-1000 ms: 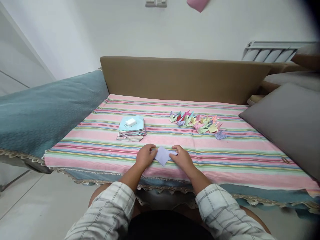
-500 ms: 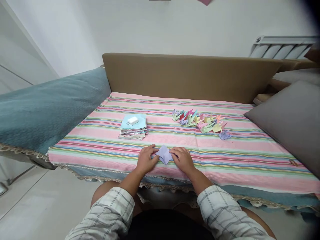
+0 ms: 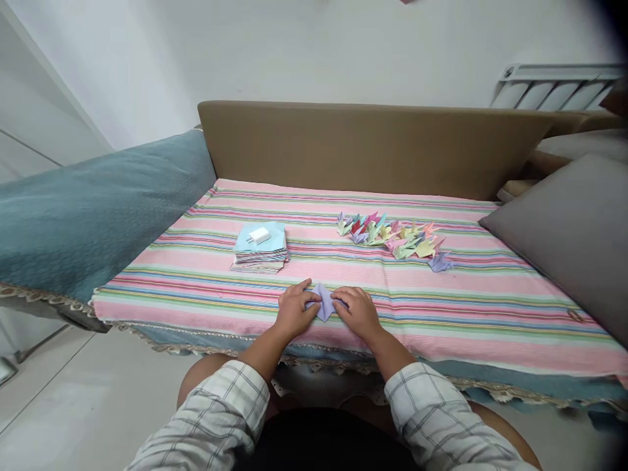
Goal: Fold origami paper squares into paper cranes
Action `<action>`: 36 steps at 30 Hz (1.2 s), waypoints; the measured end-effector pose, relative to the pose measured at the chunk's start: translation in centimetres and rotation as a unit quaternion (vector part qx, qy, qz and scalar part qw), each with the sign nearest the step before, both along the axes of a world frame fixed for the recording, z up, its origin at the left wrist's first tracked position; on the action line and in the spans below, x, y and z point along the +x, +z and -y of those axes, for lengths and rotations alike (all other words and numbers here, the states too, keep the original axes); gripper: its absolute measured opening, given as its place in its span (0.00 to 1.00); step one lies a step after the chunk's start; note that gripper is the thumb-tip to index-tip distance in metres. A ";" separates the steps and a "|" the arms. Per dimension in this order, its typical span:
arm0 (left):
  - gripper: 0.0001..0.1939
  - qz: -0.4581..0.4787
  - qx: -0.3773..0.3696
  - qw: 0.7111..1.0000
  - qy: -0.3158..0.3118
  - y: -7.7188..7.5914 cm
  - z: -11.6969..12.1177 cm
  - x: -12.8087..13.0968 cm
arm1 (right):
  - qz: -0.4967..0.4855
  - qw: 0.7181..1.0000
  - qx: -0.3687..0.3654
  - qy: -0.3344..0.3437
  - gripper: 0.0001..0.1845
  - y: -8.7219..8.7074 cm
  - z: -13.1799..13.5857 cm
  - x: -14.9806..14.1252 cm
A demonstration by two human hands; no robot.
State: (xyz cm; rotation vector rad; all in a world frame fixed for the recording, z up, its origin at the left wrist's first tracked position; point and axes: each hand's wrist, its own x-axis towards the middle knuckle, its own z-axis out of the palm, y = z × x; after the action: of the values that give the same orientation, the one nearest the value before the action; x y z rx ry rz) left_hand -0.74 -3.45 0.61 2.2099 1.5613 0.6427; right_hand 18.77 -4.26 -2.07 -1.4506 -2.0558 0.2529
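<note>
A small lavender sheet of origami paper (image 3: pixel 324 303), partly folded into a diamond, lies on the striped cloth (image 3: pixel 206 297) in front of me. My left hand (image 3: pixel 297 310) grips its left side, with thumb and fingertips on the paper. On the opposite side, my right hand (image 3: pixel 358 312) pinches the right corner between thumb and fingers. Part of the paper is hidden under the fingers of both hands. Beyond my right hand sits a cluster of folded paper cranes (image 3: pixel 392 239) in several colours.
A stack of square paper (image 3: pixel 260 260) stands to the left, with a white charger plug (image 3: pixel 258 236) on top. The brown backrest (image 3: pixel 363 147) runs along the back. A grey cushion (image 3: pixel 569 242) fills the right end, and a blue-covered armrest (image 3: pixel 108 209) the left.
My left hand has shifted right, its thumb and fingers now further over the paper's left side. The right hand stays nearly in place at the right corner.
</note>
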 end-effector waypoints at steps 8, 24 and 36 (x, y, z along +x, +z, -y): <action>0.15 -0.047 -0.015 0.999 0.009 0.5 0.0 0.9 | 0.003 1.000 0.003 -0.006 0.11 -0.1 0.0 -0.1; 0.29 -0.041 0.016 0.994 -0.102 0.2 0.5 0.6 | 0.007 1.000 -0.006 -0.016 0.11 0.0 0.1 -0.1; 0.08 -0.066 0.013 0.994 -0.091 0.2 0.3 0.9 | 0.004 1.000 -0.031 -0.003 0.12 0.3 0.0 0.1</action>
State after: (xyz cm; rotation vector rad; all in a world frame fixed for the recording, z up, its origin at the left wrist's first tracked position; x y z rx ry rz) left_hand 0.20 -3.79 0.80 2.4242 1.3953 0.4736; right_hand 18.87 -4.28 -1.78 -1.4960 -2.0671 0.3112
